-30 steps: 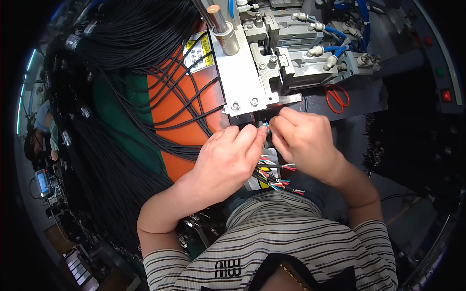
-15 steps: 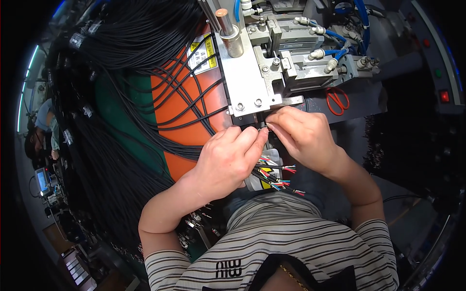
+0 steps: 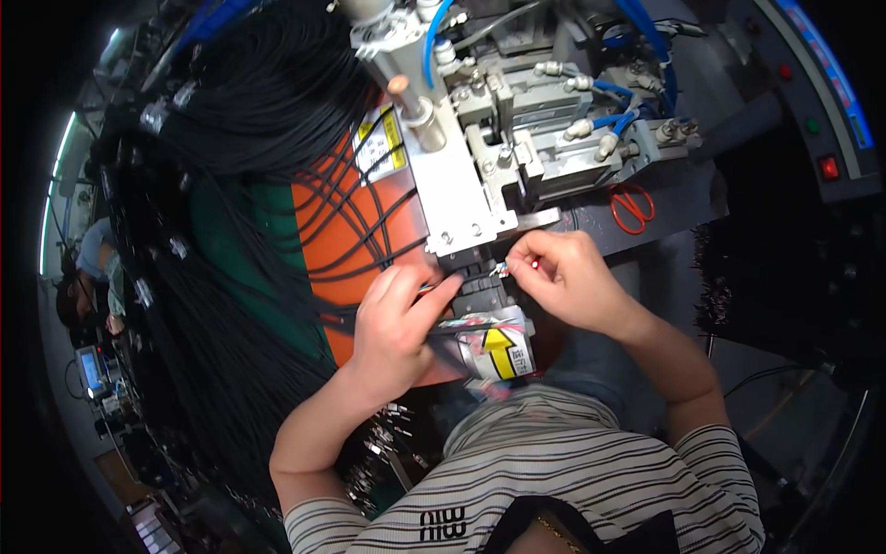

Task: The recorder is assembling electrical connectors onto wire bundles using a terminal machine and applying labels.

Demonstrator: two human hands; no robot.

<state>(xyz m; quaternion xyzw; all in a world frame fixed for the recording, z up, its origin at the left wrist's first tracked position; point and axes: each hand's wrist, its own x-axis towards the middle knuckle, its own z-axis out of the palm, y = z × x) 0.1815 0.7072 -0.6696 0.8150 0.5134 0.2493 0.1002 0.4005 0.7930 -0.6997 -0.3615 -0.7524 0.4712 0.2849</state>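
My left hand point(image 3: 395, 319) is closed in a pinch beside the black fixture block point(image 3: 480, 294), on a black cable whose coloured wire ends point(image 3: 425, 289) peek out by the fingertips. Across the block, thumb and forefinger of my right hand point(image 3: 572, 282) pinch a small tuft of white and coloured wire ends point(image 3: 501, 270); its exact form is too small to make out. Both hands are just below the machine's metal plate point(image 3: 452, 198). Under the left fingers, blurred cables cross a white label with a yellow arrow point(image 3: 499, 351).
Long black cables point(image 3: 268, 102) pile over the orange and green surface point(image 3: 355, 245) at left. Pneumatic cylinders point(image 3: 572, 138) with blue hoses stand behind the hands. Red-handled scissors point(image 3: 631, 209) lie to the right, below a control panel point(image 3: 831, 120). Another person point(image 3: 97, 263) is far left.
My hands, together at the fixture before, have parted; the left moved left and nearer to me. The black block and yellow arrow are now uncovered. The view has shifted slightly.
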